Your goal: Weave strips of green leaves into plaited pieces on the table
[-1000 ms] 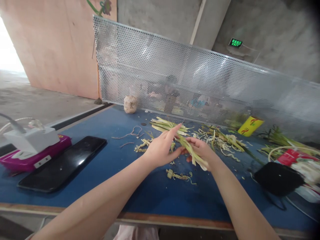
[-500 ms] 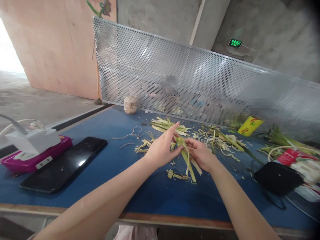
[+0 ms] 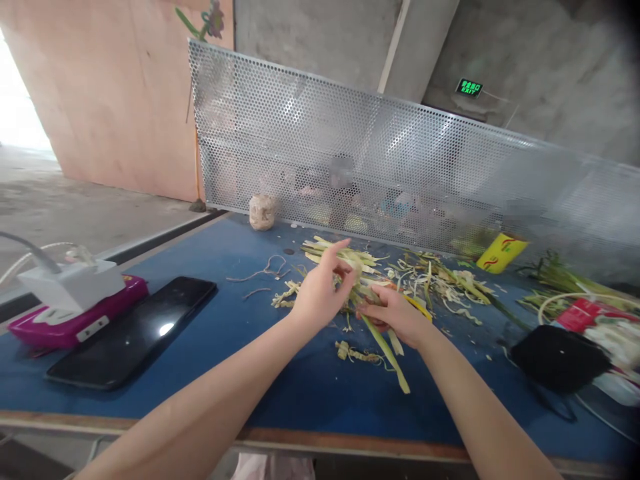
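Observation:
In the head view my left hand (image 3: 320,287) has its index finger raised, while its thumb and other fingers pinch the upper end of pale green leaf strips. My right hand (image 3: 397,313) grips the same leaf strips (image 3: 387,350) lower down, and their flat ends hang toward me. Behind my right hand shows a curved yellow edge (image 3: 420,307), mostly hidden. Close to both hands on the blue table are a short braided piece (image 3: 357,353), another braid (image 3: 285,295) and a pile of flat leaves (image 3: 317,247).
A black phone (image 3: 135,333) lies beside a magenta power strip (image 3: 85,313) at left. Scraps (image 3: 450,283), a yellow packet (image 3: 501,253), a black pouch (image 3: 560,357) and stalks (image 3: 565,277) occupy the right. A perforated metal screen (image 3: 310,133) borders the back.
My hands have drawn slightly apart, the left one tipping upward. The strips' lower ends now reach nearer to me. The yellow edge behind my right hand has come into sight.

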`<state>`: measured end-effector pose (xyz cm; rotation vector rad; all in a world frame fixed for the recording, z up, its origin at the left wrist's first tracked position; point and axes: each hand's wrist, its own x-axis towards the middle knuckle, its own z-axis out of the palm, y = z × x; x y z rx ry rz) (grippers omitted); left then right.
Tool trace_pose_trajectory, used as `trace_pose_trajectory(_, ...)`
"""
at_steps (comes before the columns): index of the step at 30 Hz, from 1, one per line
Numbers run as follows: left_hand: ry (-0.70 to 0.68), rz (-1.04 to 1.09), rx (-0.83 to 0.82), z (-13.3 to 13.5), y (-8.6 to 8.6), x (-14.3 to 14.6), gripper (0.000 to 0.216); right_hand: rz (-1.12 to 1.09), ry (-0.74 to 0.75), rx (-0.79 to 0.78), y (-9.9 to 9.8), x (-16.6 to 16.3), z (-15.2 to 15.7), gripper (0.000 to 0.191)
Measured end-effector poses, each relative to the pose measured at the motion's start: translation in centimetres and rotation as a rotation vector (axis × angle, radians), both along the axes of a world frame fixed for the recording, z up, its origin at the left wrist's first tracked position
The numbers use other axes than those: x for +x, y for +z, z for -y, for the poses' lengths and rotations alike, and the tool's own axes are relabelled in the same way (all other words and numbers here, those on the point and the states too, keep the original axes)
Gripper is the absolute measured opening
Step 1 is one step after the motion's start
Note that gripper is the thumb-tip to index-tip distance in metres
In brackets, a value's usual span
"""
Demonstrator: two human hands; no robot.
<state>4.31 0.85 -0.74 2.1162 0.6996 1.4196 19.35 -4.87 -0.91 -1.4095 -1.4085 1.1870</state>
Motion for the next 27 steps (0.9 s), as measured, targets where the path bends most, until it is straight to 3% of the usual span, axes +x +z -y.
trace_pose_trajectory(6,0.128,0.455,-0.338,-2.1,0.7,-0.5,0.039,0.098,0.056,-0.009,0.1,0.4,0.2,0.022)
trace_pose_trajectory(10,0.192,0.578,-0.435,-3.1,1.1,-1.2,0.039,0.125,0.061,-0.016,0.2,0.4,0.3,0.02)
trace_pose_trajectory(14,0.239,0.504,-0.472,-3.8,0.7,-1.4,0.041,0.161,0.029,0.007,0.3,0.5,0.3,0.021)
trace_pose_trajectory(18,0.28,0.347,-0.648,-3.8,0.0,-0.8,0.048,0.156,-0.006,0.039,0.1,0.6,0.1,0.022)
trace_pose_trajectory(23,0.201,0.217,-0.754,-2.2,-0.9,0.4,0.066,0.037,-0.113,0.112,-0.3,0.8,-0.2,0.021)
trace_pose_trajectory(25,0.147,0.154,-0.69,-1.6,-1.2,0.7,0.074,0.024,-0.131,0.118,-0.4,0.8,-0.3,0.021)
trace_pose_trajectory(27,0.114,0.1,-0.512,-1.4,-1.4,0.7,0.078,0.027,-0.124,0.116,-0.4,0.8,-0.3,0.019)
